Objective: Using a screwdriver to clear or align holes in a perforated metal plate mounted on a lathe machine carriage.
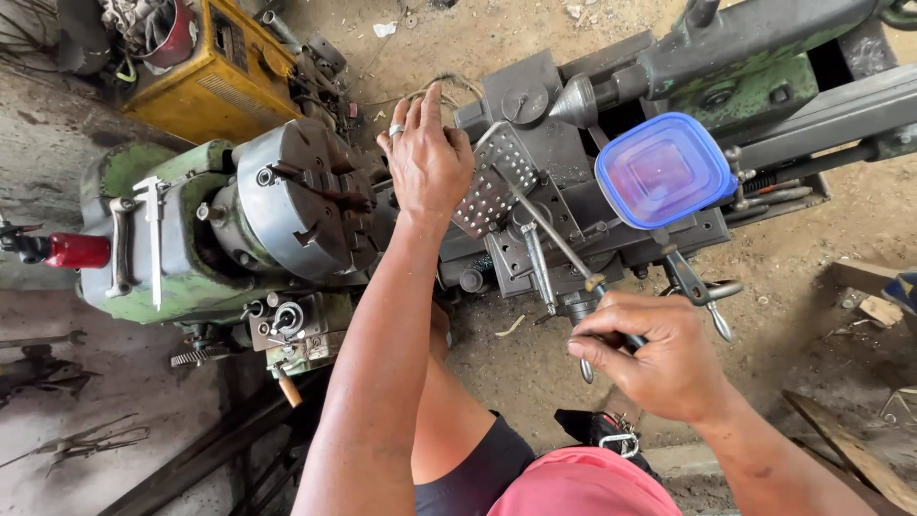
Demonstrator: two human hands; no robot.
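Observation:
I look down on a grey and green lathe (535,124). My left hand (428,158), a ring on one finger, rests with fingers spread on the machine just right of the round chuck (301,196), next to a perforated metal plate (492,182). My right hand (650,355) is closed around the end of a long metal lever handle (549,229) that runs up to the tool post. The tailstock centre (578,100) points left above the plate.
A blue-lidded plastic box (664,172) sits on the lathe carriage. A yellow machine (215,72) stands at the upper left. A red-handled part (72,250) sticks out at the far left. Scrap metal (81,441) and wood (860,449) lie on the dirt floor.

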